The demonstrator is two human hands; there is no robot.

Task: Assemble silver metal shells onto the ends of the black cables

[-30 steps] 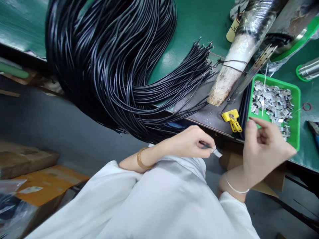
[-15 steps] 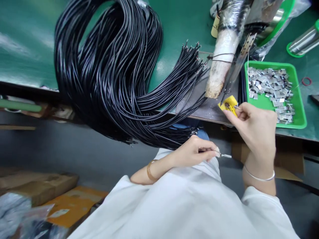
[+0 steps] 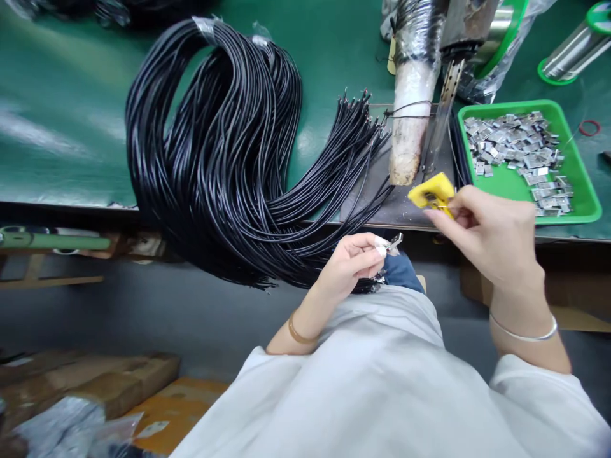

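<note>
My left hand is closed in a pinch, with white coverings on its fingertips. It holds a small metal USB plug that points up and right, just off the bench edge. My right hand is pinched on a thin silvery wire. At those fingertips is a yellow pad with a dark patch in its middle; I cannot tell whether the fingers touch it. Behind it a soldering iron slants down beside a white, film-wrapped post.
A big bundle of black cables lies on the green bench and hangs over its edge. Loose metal plugs fill part of a green tray at right. Wire spools stand behind it. Cardboard boxes sit on the floor.
My left hand has risen toward the bench edge and turned the plug upward. The right hand stays by the yellow pad, which looks slightly turned. The head view has shifted.
</note>
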